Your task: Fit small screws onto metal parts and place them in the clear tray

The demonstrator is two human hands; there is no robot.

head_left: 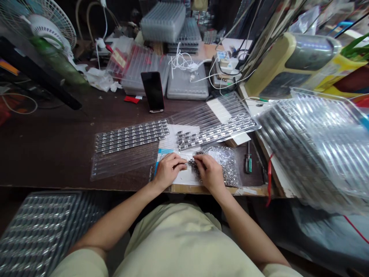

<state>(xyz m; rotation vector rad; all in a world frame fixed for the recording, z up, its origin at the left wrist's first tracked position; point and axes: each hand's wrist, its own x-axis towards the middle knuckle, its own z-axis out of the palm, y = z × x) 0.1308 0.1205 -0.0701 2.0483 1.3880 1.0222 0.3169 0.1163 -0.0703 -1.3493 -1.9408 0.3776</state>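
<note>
My left hand (169, 169) is closed in a pinch at the table's front, with a small shiny metal part (186, 163) at its fingertips. Close by on the right, the fingers of my right hand (211, 173) pinch another small metal part (190, 162); its exact kind is too small to tell. Beside and partly under my right hand lies a transparent bag (230, 165) full of tiny metal pieces. White paper (184, 177) is beneath both hands. Beyond them, a ribbed plastic tray (213, 132) holds rows of small metal parts. A second ribbed tray (123, 161), partly filled, lies to the left.
A phone (153, 91) stands upright behind the trays. The green-handled screwdriver (248, 163) lies right of the bag. Stacked trays (314, 150) rise at the right, and more filled trays (37, 231) are at lower left. White cables (184, 63) lie on plastic cases at the back.
</note>
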